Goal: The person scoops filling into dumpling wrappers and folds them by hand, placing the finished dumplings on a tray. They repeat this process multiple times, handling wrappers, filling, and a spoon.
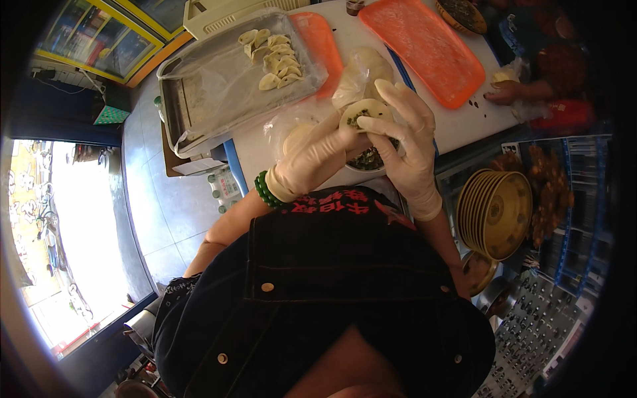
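Observation:
A round dough wrapper [376, 108] with chopped green filling [359, 118] on it rests in my gloved left hand [316, 154]. The fingertips of my gloved right hand [409, 144] touch the wrapper's near edge. Below both hands stands a bowl of chopped filling [369, 160], partly hidden by them. Under clear plastic beside my left hand lie pale round wrappers [297, 139]. Behind my hands sits a lump of dough [366, 67] in a clear plastic bag. Folded dumplings [276, 62] lie in rows at the right end of a plastic-lined metal tray [194, 99].
An orange tray [428, 54] dusted with flour lies at the back right, near a bowl of dark filling [460, 15]. Another orange tray [318, 40] is partly under the metal one. A co-worker's hand [505, 93] is at the table's right end. Stacked dishes [497, 214] stand at right.

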